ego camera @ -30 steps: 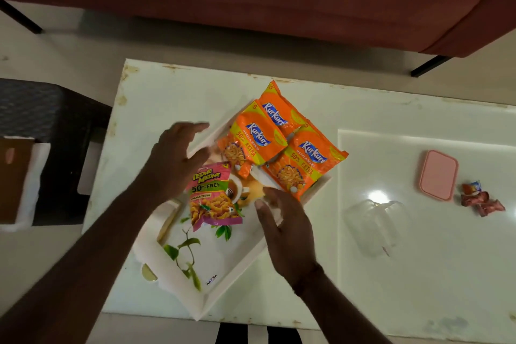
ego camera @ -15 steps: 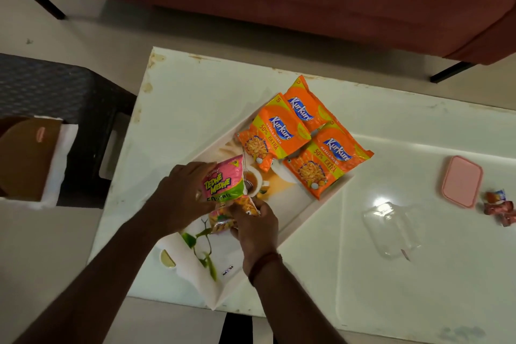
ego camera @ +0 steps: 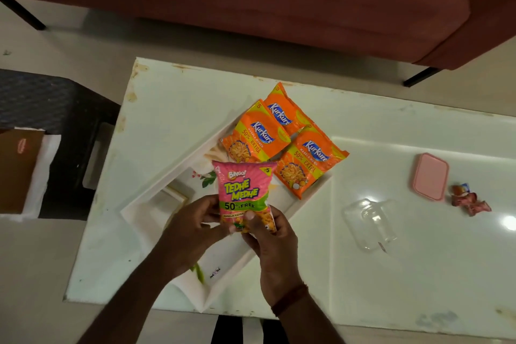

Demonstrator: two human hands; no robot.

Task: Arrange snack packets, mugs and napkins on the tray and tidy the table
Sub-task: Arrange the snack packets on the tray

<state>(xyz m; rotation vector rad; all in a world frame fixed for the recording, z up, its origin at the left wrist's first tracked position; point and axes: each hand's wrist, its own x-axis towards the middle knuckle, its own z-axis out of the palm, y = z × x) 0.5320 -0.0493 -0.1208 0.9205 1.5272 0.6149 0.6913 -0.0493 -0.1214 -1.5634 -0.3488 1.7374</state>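
Head view, looking down on the white tray, set askew on the white table.

Risks first. Pink Bingo Tedhe Medhe packet held up above the tray's middle, pinched only along its lower edge: puffed, slick foil, likely to slip or swing if either pinch eases, then to drop crooked or land on the orange packets. Three orange Kurkure packets already crowded and overlapping at the tray's far end, the rightmost lying over the tray's right rim; a careless set-down or a nudge against the tray could likely push it off onto the table. Hard squeezing could burst the air-filled bag. Tray slightly over the table's near edge, so a knock from a forearm could shift it further. No mugs or napkins visible; clear plastic container, pink lid and crumpled wrappers well to the right of the tray, not yet tidied.

Fingers next. Left hand curled, thumb and fingertips closed on the packet's lower left corner, just above the tray's middle. Right hand likewise closed, thumb pressed on the front of the packet near its bottom edge, remaining fingers wrapped behind and hidden. Both grips narrow, nothing else touched; packet upright, print facing the camera, clear of the tray floor.
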